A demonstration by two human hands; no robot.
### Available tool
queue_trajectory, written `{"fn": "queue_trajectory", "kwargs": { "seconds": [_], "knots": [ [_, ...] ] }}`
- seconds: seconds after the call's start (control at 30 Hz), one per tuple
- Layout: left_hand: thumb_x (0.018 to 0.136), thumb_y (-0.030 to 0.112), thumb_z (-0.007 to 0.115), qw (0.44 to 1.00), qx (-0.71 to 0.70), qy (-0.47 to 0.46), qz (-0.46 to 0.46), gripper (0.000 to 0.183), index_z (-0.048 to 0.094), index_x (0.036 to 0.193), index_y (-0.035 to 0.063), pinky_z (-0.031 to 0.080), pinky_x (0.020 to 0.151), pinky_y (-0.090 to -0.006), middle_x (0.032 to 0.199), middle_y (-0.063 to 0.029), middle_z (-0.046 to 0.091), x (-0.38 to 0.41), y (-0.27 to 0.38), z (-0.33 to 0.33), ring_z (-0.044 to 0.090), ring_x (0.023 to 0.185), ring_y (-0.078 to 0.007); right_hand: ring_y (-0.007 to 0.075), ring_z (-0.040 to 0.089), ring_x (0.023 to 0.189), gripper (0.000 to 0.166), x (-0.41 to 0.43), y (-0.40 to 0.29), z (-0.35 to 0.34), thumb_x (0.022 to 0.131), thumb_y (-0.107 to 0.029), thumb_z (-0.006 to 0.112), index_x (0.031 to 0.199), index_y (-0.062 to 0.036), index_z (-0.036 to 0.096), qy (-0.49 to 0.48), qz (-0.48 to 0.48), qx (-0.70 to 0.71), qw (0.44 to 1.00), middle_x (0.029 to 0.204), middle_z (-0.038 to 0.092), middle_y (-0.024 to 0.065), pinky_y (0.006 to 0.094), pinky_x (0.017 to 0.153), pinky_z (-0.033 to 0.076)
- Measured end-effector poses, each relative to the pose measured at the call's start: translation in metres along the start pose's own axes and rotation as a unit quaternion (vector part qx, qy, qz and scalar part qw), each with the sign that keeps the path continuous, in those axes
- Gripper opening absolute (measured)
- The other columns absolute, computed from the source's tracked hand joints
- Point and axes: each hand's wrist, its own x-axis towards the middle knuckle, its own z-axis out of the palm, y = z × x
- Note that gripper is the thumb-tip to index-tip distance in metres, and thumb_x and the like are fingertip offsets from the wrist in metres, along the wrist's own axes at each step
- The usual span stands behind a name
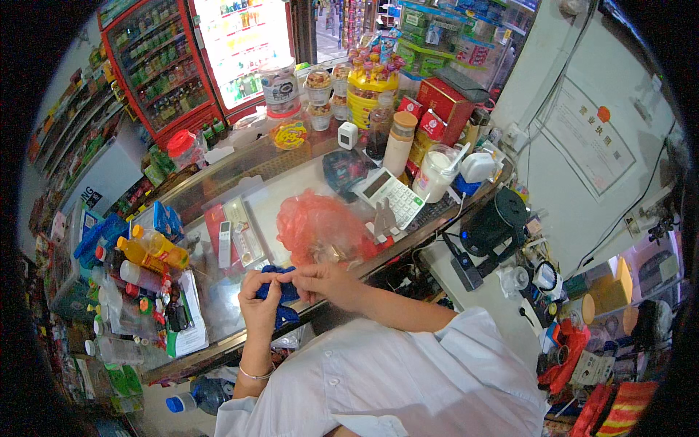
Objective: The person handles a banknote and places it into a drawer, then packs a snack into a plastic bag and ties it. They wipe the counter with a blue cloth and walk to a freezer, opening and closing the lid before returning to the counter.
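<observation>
My left hand point(259, 300) and my right hand point(322, 284) meet at the near edge of the glass counter, their fingertips pinched close together. Dark blue fabric point(278, 288) shows behind and between the fingers and hangs over the counter edge; the left hand grips it, while the right hand's hold on it is partly hidden. Just beyond the hands lies a translucent red plastic bag point(322, 221) with small pale items in it. A white remote control point(224, 244) rests farther left, beside a flat pale box point(244, 235). To the right is a white calculator point(403, 202).
Juice bottles point(164, 248) and a paper pad point(191, 322) crowd the counter's left end. Jars, a beige tumbler point(400, 143) and a red box point(445, 109) stand along the far right. A black electric kettle point(494, 221) stands on a side surface. A large water bottle point(207, 394) lies below left.
</observation>
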Motion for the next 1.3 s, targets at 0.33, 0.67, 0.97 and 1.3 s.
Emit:
{"fn": "queue_trajectory", "kwargs": {
  "seconds": [0.33, 0.67, 0.97, 1.3],
  "knots": [
    [0.071, -0.006, 0.051, 0.973, -0.165, -0.087, -0.138, 0.034, 0.059, 0.103, 0.0015, 0.043, 0.083, -0.0260, 0.097, -0.0052, 0.060, -0.008, -0.009, 0.026, 0.055, 0.092, -0.0140, 0.0164, 0.055, 0.094, 0.054, -0.022, 0.042, -0.029, 0.075, -0.003, 0.067, 0.125, -0.0077, 0.048, 0.120, -0.127, -0.207, 0.962, 0.115, 0.049, 0.0078, 0.0270, 0.077, 0.050],
    [0.074, -0.001, 0.044, 0.976, -0.158, -0.104, -0.103, 0.019, 0.059, 0.086, -0.0002, 0.044, 0.079, -0.0287, 0.086, -0.0066, 0.060, -0.033, -0.030, 0.090, 0.056, 0.083, -0.0168, 0.0114, 0.052, 0.095, 0.055, -0.063, 0.027, -0.065, 0.080, 0.001, 0.063, 0.129, -0.0060, 0.040, 0.031, 0.035, -0.111, 0.993, 0.110, 0.050, 0.0047, 0.0239, 0.080, 0.047],
    [0.083, 0.002, 0.037, 0.976, -0.178, -0.059, -0.108, 0.019, 0.054, 0.091, 0.0011, 0.042, 0.076, -0.0257, 0.085, -0.0027, 0.055, -0.061, -0.045, 0.115, 0.050, 0.082, -0.0112, 0.0107, 0.052, 0.092, 0.052, -0.070, 0.057, -0.095, 0.079, -0.002, 0.065, 0.125, -0.0052, 0.042, -0.024, 0.058, -0.184, 0.981, 0.110, 0.052, 0.0034, 0.0243, 0.078, 0.046],
    [0.084, 0.007, 0.056, 0.970, -0.174, 0.068, -0.159, 0.018, 0.059, 0.101, 0.0022, 0.045, 0.077, -0.0254, 0.093, -0.0049, 0.062, -0.115, -0.059, 0.105, 0.056, 0.086, -0.0105, 0.0182, 0.046, 0.113, 0.077, -0.069, 0.102, -0.073, 0.075, -0.007, 0.070, 0.136, -0.0062, 0.024, -0.110, 0.125, -0.154, 0.974, 0.129, 0.040, 0.0086, 0.0278, 0.081, 0.049]
  ]
}}
